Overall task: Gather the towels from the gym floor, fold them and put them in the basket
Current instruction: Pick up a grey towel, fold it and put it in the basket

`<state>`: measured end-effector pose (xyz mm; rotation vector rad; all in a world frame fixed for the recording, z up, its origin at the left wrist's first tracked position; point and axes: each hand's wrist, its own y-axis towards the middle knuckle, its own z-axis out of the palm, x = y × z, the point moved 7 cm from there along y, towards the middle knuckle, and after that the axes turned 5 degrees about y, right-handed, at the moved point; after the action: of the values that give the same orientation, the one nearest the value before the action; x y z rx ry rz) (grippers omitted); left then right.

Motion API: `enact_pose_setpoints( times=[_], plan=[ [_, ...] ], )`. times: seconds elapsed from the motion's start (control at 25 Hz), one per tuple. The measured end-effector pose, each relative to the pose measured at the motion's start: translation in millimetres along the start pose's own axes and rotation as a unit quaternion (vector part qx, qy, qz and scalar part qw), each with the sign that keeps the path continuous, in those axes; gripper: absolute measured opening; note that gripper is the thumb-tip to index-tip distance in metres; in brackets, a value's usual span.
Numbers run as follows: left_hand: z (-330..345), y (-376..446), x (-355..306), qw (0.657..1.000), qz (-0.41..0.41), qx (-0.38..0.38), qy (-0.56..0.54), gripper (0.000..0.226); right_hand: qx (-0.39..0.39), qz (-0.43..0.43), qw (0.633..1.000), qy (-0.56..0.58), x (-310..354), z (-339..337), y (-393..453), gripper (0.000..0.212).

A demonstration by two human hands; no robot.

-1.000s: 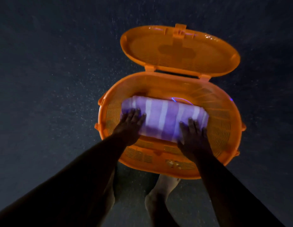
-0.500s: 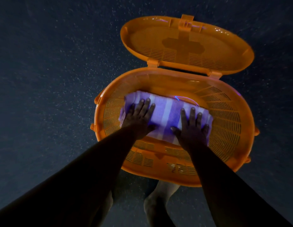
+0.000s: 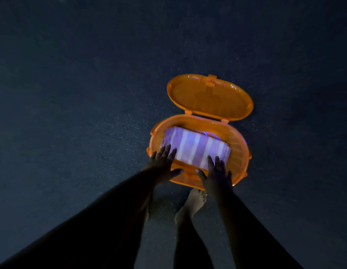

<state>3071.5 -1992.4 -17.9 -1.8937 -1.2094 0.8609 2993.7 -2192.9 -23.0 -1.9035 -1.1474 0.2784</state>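
Now that both flat, empty hands, left hand and right hand, have lifted off it, the folded towel sits placed in the basket at frame centre.

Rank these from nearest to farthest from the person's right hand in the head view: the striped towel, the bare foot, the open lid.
1. Striped towel: at the right hand's fingertips, inside the basket.
2. Bare foot: on the floor, just below and left of the hand.
3. Open lid: farthest, hinged up behind the basket.
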Motion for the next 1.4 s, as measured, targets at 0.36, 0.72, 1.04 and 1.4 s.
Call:
enact_pose_setpoints(
  times=[0.36, 0.72, 1.04, 1.4],
  plan=[
    [-155.1, -326.0, 22.7, 0.985, -0.051, -0.084, -0.145, 0.108, 0.002, -0.102, 0.995, -0.021, 174.9, -189.6, -253.2, 0.078],
    [-147.5, -558.2, 57.9, 0.898, -0.236, -0.271, -0.254, 0.104, -0.026, -0.330, 0.922, -0.202, 308.3, -243.6, -399.6, 0.080],
    [-46.5, -733.8, 96.7, 0.797, -0.379, -0.335, -0.331, 0.117, -0.022, -0.504, 0.806, -0.311, 427.4, -167.2, -542.7, 0.085],
    [172.4, -923.9, 139.6, 0.668, -0.522, -0.359, -0.390, 0.104, 0.027, -0.639, 0.667, -0.381, 508.2, 45.5, -750.0, 0.086]
  ],
)
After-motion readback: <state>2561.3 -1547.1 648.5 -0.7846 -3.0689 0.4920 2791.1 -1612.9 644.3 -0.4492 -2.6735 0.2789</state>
